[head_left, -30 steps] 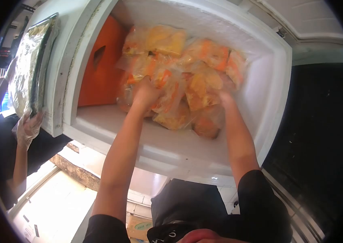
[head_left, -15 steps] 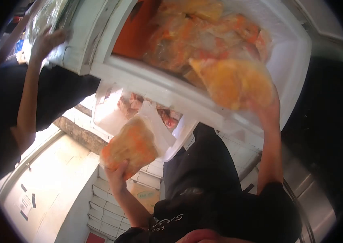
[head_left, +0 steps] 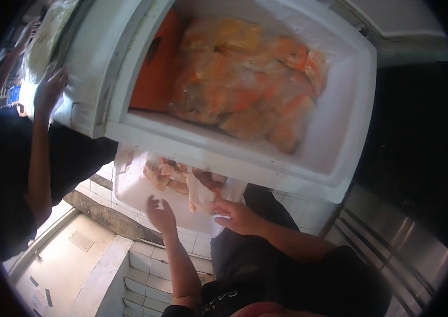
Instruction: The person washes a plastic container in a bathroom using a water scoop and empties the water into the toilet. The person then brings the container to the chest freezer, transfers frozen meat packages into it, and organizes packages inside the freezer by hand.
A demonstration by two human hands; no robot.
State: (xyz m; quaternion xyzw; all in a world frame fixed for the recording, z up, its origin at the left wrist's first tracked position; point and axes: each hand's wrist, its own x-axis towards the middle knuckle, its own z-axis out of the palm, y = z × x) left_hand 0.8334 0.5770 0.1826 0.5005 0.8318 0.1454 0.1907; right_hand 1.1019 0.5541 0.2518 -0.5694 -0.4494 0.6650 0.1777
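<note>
My left hand is raised beside the white tub, fingers loosely curled and apart, with nothing in it. My right hand reaches over the tub's near right side. Its thumb stands apart from the fingers, and the fingertips are right at a crumpled white sheet. Reddish, meat-like pieces lie in the tub around that sheet. Above is an uncovered white chest freezer with frosty clear-plastic packs of orange-yellow food piled in it.
An orange panel stands inside the freezer's left end. At the left, another person's hand is by plastic-wrapped goods. A pale door and tiled ledges lie lower left, metal rails lower right.
The pack in my left hand and the one in my right hand are both out of my hands. My right hand has come down from the freezer to the tub.
</note>
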